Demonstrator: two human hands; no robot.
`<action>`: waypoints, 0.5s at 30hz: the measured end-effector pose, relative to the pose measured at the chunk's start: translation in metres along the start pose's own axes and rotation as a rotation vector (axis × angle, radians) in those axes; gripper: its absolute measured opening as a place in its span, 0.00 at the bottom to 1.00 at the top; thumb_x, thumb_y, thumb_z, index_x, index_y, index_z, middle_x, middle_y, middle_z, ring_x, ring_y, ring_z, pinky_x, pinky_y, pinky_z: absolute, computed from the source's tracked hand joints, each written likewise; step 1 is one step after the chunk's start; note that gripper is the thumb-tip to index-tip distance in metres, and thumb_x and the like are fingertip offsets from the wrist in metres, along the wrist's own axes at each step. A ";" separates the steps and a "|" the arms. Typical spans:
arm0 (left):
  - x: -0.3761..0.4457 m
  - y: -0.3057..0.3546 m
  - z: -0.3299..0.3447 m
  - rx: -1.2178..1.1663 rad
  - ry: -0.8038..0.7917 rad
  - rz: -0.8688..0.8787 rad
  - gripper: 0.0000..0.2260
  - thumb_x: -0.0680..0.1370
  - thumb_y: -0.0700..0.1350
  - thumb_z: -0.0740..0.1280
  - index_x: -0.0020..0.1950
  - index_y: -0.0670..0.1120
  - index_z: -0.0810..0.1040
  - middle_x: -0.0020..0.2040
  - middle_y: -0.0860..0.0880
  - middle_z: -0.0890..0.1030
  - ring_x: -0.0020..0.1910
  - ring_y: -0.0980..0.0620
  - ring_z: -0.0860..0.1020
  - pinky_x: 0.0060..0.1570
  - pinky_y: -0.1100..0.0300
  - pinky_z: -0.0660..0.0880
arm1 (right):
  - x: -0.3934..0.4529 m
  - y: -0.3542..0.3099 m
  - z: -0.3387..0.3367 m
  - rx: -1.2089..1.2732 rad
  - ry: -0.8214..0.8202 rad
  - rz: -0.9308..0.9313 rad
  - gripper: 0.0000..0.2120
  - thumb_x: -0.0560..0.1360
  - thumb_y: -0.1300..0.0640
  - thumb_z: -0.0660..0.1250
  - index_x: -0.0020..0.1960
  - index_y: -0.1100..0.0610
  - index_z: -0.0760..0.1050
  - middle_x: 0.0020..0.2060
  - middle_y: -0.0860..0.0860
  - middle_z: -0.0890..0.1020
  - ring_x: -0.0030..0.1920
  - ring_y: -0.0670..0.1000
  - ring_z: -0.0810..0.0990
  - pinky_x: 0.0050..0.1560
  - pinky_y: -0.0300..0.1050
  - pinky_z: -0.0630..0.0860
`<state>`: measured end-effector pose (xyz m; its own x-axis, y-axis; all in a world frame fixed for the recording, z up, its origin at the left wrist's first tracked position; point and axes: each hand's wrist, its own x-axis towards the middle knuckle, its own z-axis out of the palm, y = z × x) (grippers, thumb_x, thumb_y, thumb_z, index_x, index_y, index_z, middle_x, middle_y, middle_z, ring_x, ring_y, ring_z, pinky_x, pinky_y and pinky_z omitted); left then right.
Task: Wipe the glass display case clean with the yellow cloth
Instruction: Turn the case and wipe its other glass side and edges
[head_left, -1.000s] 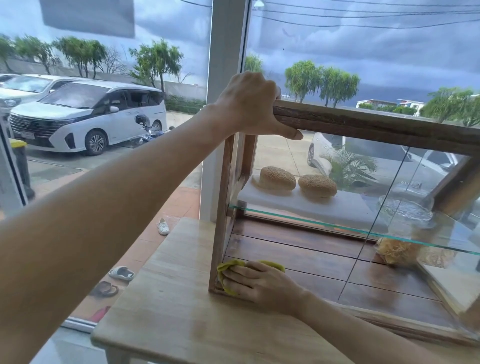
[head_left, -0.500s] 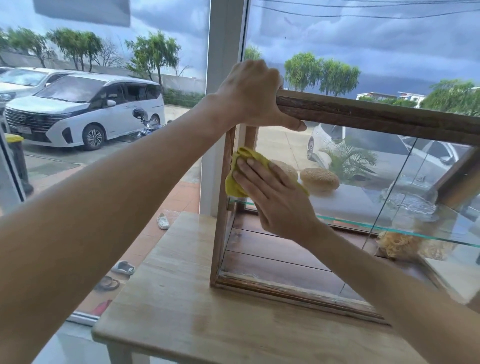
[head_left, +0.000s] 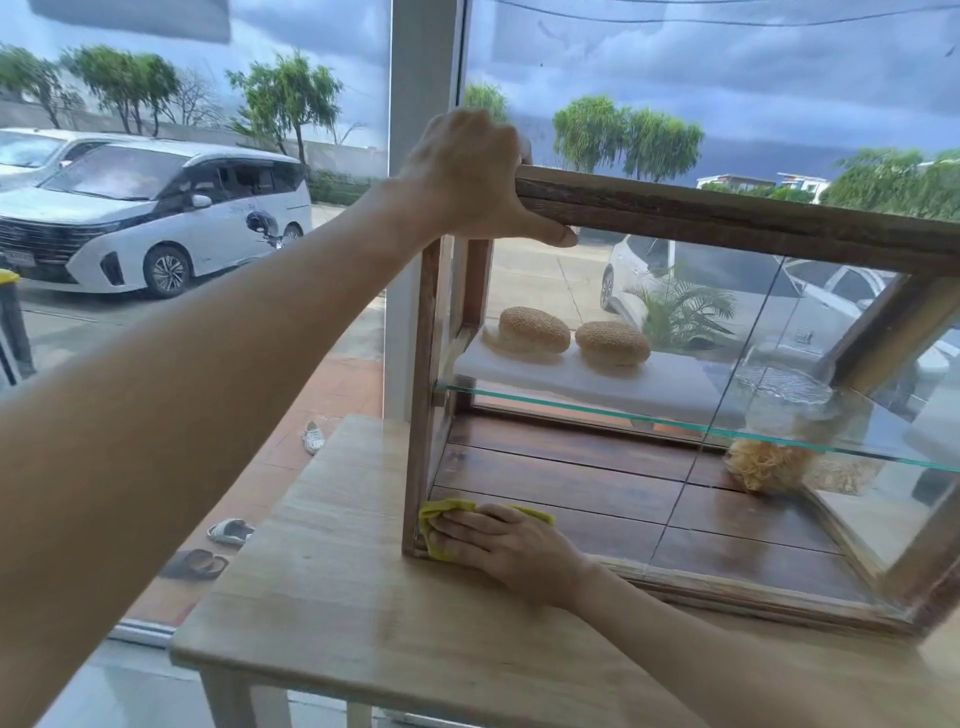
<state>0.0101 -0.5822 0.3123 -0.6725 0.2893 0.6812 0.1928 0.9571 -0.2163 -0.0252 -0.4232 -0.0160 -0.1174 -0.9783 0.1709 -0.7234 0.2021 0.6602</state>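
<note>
A wood-framed glass display case (head_left: 727, 218) stands on a light wooden table (head_left: 363, 613). My left hand (head_left: 467, 176) grips the case's top left corner, thumb along the front rail. My right hand (head_left: 504, 540) presses the yellow cloth (head_left: 441, 514) flat against the front glass at its bottom left corner, beside the left upright. The cloth is mostly hidden under my fingers. Inside, two sesame buns (head_left: 571, 335) lie on a white board on the glass shelf (head_left: 675, 423).
A glass dish (head_left: 784, 389) sits on the shelf at right, with a pale frilly item (head_left: 763, 465) below it. The case stands against a large window; cars, shoes and pavement lie outside. The table's front left edge is close to my arm.
My right hand has swept the cloth down the left side of the front glass, from shelf height half a second ago to the bottom corner. My left hand has stayed on the top corner.
</note>
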 end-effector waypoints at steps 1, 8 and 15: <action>-0.001 0.000 -0.001 -0.001 -0.002 0.000 0.52 0.53 0.83 0.48 0.49 0.41 0.81 0.25 0.54 0.66 0.26 0.54 0.66 0.39 0.61 0.65 | -0.001 -0.002 -0.001 0.033 0.016 0.008 0.20 0.80 0.60 0.52 0.70 0.53 0.70 0.70 0.50 0.71 0.70 0.48 0.67 0.68 0.43 0.63; -0.002 0.002 0.000 -0.016 -0.011 0.014 0.57 0.51 0.85 0.43 0.52 0.41 0.81 0.24 0.51 0.70 0.25 0.53 0.68 0.38 0.61 0.68 | -0.030 0.000 -0.051 0.096 0.249 0.109 0.20 0.81 0.64 0.54 0.72 0.56 0.67 0.72 0.52 0.68 0.72 0.50 0.65 0.70 0.45 0.63; -0.001 0.003 0.002 -0.028 0.014 0.025 0.55 0.53 0.84 0.46 0.54 0.42 0.81 0.32 0.45 0.80 0.31 0.48 0.77 0.40 0.60 0.71 | -0.087 0.073 -0.077 -0.058 0.366 0.580 0.32 0.71 0.74 0.52 0.73 0.57 0.65 0.72 0.53 0.65 0.72 0.50 0.64 0.67 0.47 0.62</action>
<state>0.0095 -0.5796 0.3095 -0.6575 0.3130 0.6854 0.2294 0.9496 -0.2136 -0.0157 -0.3201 0.0740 -0.2298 -0.6350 0.7375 -0.5743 0.7003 0.4240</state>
